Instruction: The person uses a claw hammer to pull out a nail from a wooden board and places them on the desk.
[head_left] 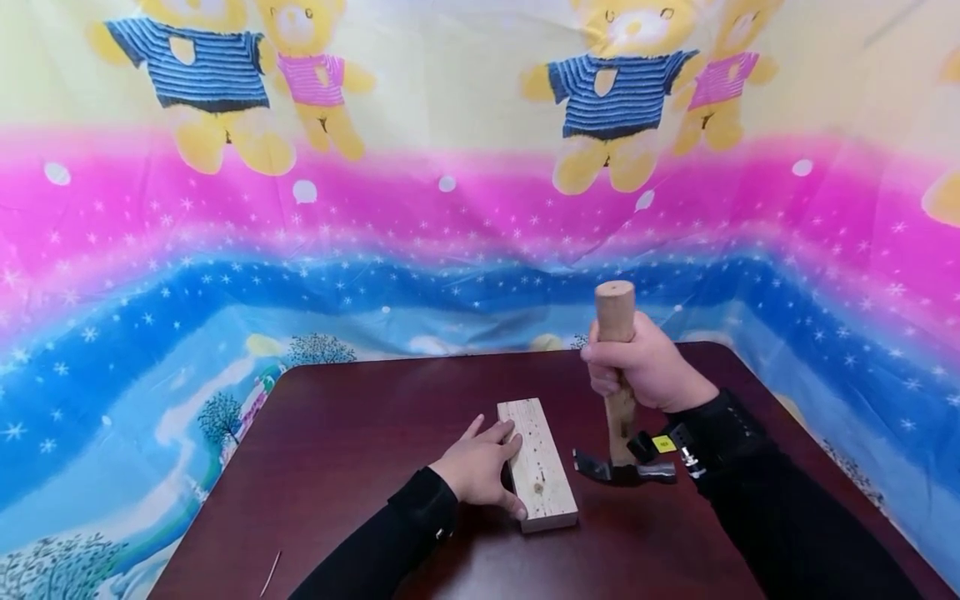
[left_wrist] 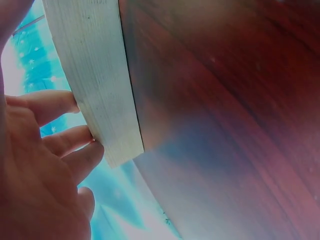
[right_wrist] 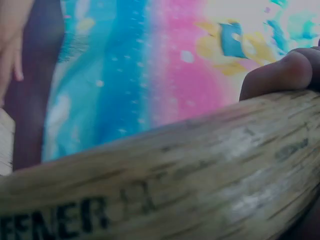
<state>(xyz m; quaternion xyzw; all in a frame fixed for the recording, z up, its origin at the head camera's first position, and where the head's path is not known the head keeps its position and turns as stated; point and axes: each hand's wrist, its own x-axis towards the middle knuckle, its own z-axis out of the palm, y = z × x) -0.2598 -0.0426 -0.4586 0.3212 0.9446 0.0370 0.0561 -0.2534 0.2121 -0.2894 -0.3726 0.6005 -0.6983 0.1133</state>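
Note:
A pale wooden block (head_left: 542, 467) with a knot and several small dark marks lies lengthwise on the table. My left hand (head_left: 480, 467) rests along its left edge, fingers spread and thumb near the front corner. In the left wrist view, the fingertips touch the side of the wooden block (left_wrist: 97, 75). To the right, my right hand (head_left: 648, 362) grips a claw hammer (head_left: 621, 429) by its wooden handle, head down and claw towards the block. Dark lettering marks the hammer handle (right_wrist: 165, 185) in the right wrist view.
A thin nail-like piece (head_left: 271, 573) lies on the dark reddish table (head_left: 360, 433) at the front left. Behind and beside the table hangs a colourful cloth (head_left: 450, 208) printed with bears.

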